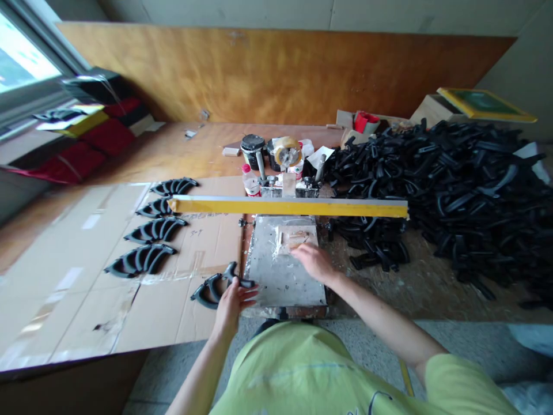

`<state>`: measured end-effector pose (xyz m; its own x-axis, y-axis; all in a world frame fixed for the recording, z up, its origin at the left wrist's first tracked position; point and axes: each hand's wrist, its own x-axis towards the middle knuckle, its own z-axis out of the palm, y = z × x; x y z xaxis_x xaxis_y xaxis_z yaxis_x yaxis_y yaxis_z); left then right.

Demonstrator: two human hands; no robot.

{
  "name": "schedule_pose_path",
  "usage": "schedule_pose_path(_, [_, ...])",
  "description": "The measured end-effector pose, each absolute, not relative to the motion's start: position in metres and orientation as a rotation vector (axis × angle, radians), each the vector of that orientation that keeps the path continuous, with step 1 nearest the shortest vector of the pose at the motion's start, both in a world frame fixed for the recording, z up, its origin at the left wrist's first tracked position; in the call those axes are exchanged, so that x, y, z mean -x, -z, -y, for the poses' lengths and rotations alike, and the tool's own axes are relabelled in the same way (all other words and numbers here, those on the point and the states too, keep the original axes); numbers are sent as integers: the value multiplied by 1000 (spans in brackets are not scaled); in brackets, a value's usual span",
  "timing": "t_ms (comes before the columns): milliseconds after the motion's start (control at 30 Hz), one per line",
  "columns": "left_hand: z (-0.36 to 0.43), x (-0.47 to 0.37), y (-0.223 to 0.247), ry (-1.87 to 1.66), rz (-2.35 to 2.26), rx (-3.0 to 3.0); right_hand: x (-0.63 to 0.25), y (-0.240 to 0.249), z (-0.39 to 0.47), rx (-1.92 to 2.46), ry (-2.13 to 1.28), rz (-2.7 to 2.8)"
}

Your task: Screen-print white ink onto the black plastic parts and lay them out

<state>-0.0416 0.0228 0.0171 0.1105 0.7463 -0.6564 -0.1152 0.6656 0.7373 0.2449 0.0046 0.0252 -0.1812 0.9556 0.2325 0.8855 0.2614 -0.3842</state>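
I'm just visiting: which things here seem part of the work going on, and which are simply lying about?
Likely part of the work:
- black piece in the left grip
- metal plate
- yellow bar above it
- rows of curved black pieces
- heap of black parts

Seemingly just lying about:
- red boxes by the window
- yellow-edged frame, far right
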Motion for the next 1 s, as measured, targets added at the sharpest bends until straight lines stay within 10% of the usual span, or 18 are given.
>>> schedule_pose_path(233, [-16,169,43,-531,-1931,-767,-380,10,-21,2603,-28,1692])
schedule_pose_path(567, [-62,177,21,13,-1966,-1200,-393,-45,-25,2223,-649,1285])
schedule_pose_path(1000, [-149,-24,-170,-1260,-982,-1287,-264,-8,-53,1610,-235,2075])
